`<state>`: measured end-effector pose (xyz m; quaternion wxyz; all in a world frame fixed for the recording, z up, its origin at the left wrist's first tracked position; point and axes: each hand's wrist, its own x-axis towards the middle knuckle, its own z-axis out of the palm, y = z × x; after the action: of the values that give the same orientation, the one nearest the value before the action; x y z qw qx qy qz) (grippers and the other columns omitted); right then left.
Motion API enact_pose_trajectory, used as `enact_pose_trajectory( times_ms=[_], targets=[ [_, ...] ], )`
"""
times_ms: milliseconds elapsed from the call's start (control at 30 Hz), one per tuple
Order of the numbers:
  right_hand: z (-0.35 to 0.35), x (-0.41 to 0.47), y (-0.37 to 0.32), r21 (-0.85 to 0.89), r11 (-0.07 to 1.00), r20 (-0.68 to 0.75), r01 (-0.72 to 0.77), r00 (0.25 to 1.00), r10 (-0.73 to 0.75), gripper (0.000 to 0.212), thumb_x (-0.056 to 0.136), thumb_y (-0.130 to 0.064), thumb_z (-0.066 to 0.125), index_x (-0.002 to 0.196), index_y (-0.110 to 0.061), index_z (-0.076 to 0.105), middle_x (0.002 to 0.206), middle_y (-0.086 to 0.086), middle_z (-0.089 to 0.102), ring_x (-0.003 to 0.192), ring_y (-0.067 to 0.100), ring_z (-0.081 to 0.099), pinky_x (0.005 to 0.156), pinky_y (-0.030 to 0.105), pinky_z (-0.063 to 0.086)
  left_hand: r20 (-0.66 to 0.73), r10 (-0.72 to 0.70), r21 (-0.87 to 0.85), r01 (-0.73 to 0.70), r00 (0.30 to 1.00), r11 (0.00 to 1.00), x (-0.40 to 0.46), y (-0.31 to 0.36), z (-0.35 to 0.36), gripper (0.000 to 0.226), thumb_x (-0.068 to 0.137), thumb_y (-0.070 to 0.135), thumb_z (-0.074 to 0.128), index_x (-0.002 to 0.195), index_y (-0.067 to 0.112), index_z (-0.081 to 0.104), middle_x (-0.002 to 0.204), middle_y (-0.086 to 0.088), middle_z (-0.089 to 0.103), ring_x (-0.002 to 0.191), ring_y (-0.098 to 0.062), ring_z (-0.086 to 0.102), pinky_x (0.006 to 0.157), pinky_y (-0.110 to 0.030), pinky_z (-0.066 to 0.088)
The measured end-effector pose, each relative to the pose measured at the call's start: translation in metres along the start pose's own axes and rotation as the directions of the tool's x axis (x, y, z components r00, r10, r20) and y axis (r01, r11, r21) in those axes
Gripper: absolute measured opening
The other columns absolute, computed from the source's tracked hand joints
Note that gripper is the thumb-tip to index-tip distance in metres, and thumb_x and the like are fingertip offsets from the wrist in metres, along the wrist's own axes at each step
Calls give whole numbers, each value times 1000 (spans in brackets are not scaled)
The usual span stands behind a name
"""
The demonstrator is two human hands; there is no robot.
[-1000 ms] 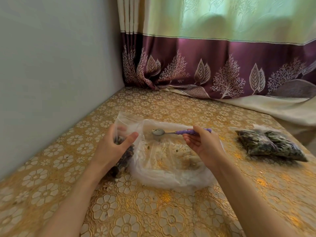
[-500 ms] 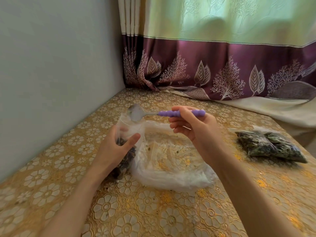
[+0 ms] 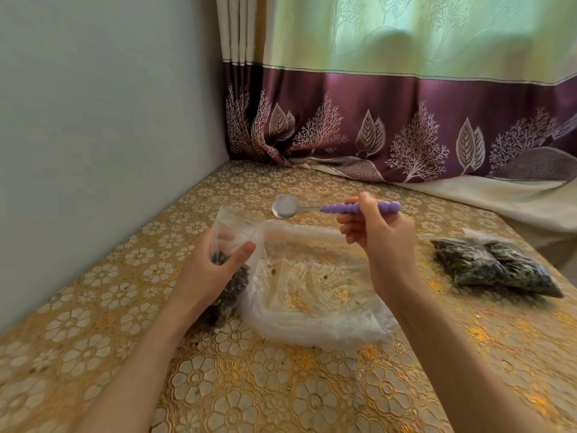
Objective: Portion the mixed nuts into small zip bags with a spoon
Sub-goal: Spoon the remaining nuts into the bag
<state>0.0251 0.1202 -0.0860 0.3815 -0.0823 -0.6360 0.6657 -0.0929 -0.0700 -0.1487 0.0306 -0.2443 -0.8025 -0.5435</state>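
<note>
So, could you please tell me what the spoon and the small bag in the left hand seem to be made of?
The spoon has a shiny, reflective bowl and neck, likely polished metal, and a matte purple beaded handle, probably plastic or silicone. The small zip bag looks like thin clear plastic film: the left hand gripping it shows its fingers through the wall, and the nuts inside show too.

Gold and cream counter [image 3: 249, 385] covering, embossed all over with round flower medallions. Lilac beaded handle and silver bowl on the spoon [image 3: 331, 208]. Clear zip bag [image 3: 232, 232] at centre left, dark brown nuts inside. Cloudy clear large bag [image 3: 312, 295] at centre. Dark green-purple filled bags [image 3: 493, 267] at right. Pale green curtain [image 3: 406, 98] above, plum band below with white trees and leaves. Plain grey-blue wall [image 3: 103, 120] at left.
</note>
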Motion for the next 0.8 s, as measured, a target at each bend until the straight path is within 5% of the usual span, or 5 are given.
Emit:
enact_pose_trajectory(
  times_ms=[267,567,800],
  targets=[
    [-1,-2,20,-339,936,77,-95,989,128,34,94,-11,52,65,-16,68,70,8,72,56,12,58,52,23,46,-3,-8,-6,8,1000,1000,1,-3,-1,74,62,79,58,112,24,53,109,6,62,100,-10,57,72,-17,37],
    [-4,-1,16,-404,914,56,-41,996,69,38,93,-7,47,62,4,65,58,5,70,42,2,53,41,12,39,6,-13,2,13,1000,1000,0,-2,0,62,63,71,56,108,29,49,103,11,58,95,-3,54,71,-17,38],
    [8,-8,33,-363,925,30,-112,991,132,47,98,-19,48,56,-11,69,64,7,72,52,14,60,49,24,49,22,-14,-6,15,1000,1000,1,-1,0,60,62,71,54,106,31,47,101,13,57,92,3,52,69,-17,36]
  ],
)
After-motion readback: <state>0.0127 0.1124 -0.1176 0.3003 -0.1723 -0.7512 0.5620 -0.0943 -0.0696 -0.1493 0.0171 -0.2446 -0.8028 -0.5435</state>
